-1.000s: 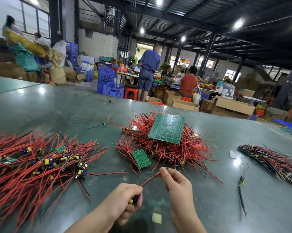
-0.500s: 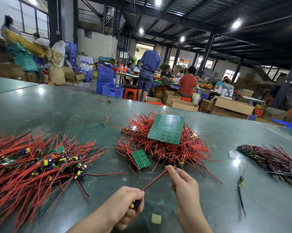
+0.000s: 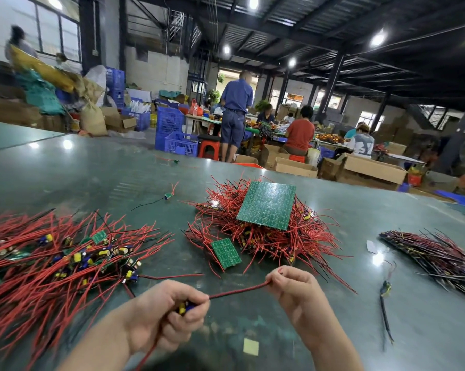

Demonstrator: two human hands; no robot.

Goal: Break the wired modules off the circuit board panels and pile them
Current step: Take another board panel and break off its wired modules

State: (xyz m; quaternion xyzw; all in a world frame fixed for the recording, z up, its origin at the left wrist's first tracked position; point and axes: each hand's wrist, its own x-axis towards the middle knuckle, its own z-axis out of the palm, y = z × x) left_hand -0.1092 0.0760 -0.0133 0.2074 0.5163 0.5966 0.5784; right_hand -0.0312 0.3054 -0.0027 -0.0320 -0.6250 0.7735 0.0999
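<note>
Stretching one wired module [image 3: 184, 307] between both hands at the table's [image 3: 413, 330] near edge.
Left hand [image 3: 163, 317] grips its body, right hand [image 3: 293, 286] pinches its wires [image 3: 239, 290]; tugging could tear a lead, or snag the pile [image 3: 60, 261] towards the left edge.

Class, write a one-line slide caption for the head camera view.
Left hand grips a wired module while right hand pinches its red wire, between the loose-module pile and large green panel.
</note>
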